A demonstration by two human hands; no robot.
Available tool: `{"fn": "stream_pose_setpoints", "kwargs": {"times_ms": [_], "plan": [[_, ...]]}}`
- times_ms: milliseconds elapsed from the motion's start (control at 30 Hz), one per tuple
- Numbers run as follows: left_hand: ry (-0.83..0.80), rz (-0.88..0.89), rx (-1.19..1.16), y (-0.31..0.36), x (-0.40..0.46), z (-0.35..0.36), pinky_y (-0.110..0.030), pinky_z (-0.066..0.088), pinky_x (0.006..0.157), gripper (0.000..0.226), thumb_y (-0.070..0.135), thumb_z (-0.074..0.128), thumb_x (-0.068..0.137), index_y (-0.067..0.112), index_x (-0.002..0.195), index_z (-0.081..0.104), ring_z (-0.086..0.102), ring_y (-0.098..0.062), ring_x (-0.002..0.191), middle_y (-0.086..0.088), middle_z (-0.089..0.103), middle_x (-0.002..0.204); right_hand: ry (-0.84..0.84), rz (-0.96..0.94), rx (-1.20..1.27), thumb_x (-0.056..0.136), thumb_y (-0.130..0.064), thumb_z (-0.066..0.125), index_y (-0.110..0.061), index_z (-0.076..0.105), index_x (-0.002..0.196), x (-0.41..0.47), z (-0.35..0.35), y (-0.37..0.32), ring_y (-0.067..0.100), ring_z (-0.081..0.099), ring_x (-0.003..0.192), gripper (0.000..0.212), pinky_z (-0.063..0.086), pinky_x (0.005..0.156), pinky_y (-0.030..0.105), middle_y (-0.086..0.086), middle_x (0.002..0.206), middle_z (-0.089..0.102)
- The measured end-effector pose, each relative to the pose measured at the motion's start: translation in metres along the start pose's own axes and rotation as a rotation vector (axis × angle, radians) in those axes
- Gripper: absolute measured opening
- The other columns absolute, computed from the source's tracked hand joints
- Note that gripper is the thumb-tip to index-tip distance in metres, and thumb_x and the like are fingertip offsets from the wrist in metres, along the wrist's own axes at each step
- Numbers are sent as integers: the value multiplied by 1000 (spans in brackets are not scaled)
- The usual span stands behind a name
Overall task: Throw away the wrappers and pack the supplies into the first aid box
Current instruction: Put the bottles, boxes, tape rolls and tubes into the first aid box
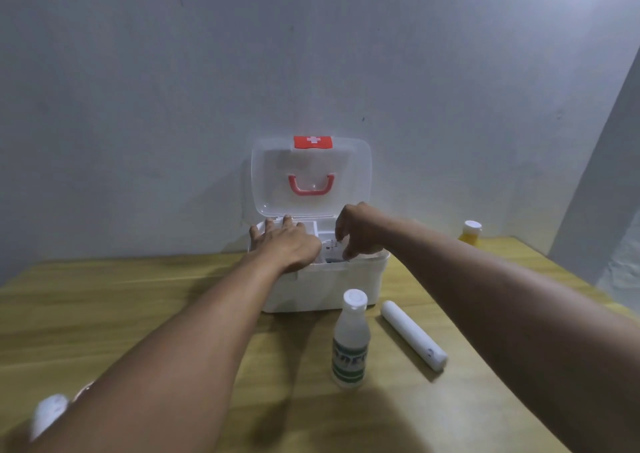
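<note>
A white first aid box [322, 286] stands on the wooden table against the wall, its clear lid [311, 175] up with a red handle and a red cross label. My left hand [287, 241] lies flat, fingers spread, on the box's inner tray. My right hand [358, 233] hovers over the right compartment, fingertips pinched around a small white packet [332, 250] with dark print. In front of the box a clear bottle [350, 340] with a white cap and green label stands upright. A white cylindrical tube [412, 335] lies beside it.
A yellow bottle with a white cap [470, 233] stands at the table's far right edge. A blurred white object [46, 414] sits at the near left, partly behind my left arm. The wall is right behind the box.
</note>
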State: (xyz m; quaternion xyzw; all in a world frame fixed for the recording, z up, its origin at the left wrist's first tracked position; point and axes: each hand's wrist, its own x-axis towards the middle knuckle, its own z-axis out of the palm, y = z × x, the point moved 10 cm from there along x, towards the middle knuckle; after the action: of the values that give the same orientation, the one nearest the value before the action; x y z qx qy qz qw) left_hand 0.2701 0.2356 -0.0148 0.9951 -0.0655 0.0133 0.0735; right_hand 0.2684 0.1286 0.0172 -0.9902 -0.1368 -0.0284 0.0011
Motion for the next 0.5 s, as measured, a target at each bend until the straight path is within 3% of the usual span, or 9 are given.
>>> {"fn": "stream_pose_setpoints", "kwargs": {"times_ms": [133,200,333,433,500], "plan": [[-20,15,47,3,-2,-1,-58,3,116,59,45,22,96,28,152,25,6,-36,149,-8,6,164,115,43,200,68,-26,85,-7,76,96,2,-2,6,20,59,77,35,46,67,27,10,98,74],[-32,14,53,3,-2,-1,-57,2,116,57,45,22,96,32,152,25,4,-36,149,-7,4,164,142,36,231,70,-25,85,-7,76,96,2,-2,6,21,62,80,33,47,69,28,10,99,74],[-26,37,82,1,-1,0,-57,4,117,58,48,19,95,34,150,28,6,-36,149,-7,5,164,270,31,260,75,-17,80,-8,76,96,-9,-19,18,27,68,93,23,54,85,36,11,99,75],[-31,35,113,0,0,1,-56,7,118,61,51,18,94,29,150,32,9,-35,149,-7,6,164,472,114,226,74,-6,70,-11,77,85,-32,-52,62,31,70,87,14,57,80,37,12,90,76],[-41,26,149,-1,1,2,-55,9,118,64,52,16,94,26,150,32,9,-36,148,-7,5,164,465,262,101,72,-8,65,-13,74,83,-51,-63,102,35,68,85,15,57,76,36,13,90,75]]}}
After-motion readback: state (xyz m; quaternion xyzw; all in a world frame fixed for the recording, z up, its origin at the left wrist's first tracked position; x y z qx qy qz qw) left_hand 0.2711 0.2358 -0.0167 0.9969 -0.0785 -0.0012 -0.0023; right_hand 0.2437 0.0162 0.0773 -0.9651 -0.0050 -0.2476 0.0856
